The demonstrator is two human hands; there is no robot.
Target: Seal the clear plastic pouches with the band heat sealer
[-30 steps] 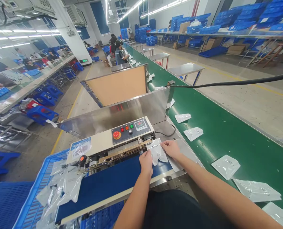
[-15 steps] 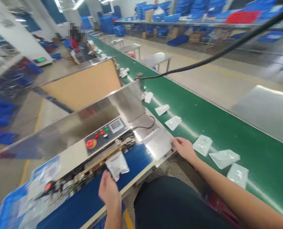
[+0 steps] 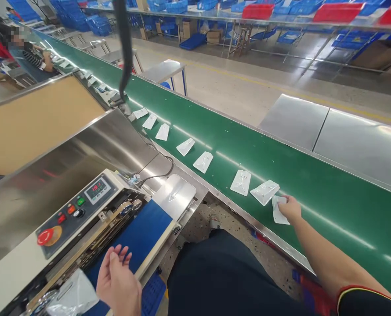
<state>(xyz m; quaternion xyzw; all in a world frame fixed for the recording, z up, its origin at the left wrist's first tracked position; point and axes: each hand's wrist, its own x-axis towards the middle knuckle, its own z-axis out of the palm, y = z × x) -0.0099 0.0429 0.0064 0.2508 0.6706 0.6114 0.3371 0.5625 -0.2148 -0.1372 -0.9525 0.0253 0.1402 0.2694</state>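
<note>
My right hand (image 3: 290,209) is over the green conveyor belt (image 3: 314,184), its fingers closed on a white packet (image 3: 279,211), the nearest in a row. Beside it lie another white packet (image 3: 264,192) and a flatter one (image 3: 240,182). My left hand (image 3: 118,274) hovers palm up above the blue belt (image 3: 149,228) of the sealing machine, fingers apart and curled, holding nothing. Just left of that hand, a white pouch (image 3: 73,295) sits along the machine's sealing edge, partly cut off by the frame.
A control panel (image 3: 78,210) with a red knob is on the machine. A metal plate (image 3: 175,193) joins the blue belt's end. A black cable (image 3: 124,52) hangs ahead. Another person (image 3: 34,59) works at the far left. Metal tables stand beyond the green belt.
The view has swung right. My right hand has moved from the metal plate to the green belt and taken hold of a packet. My left hand has turned palm up, fingers apart.
</note>
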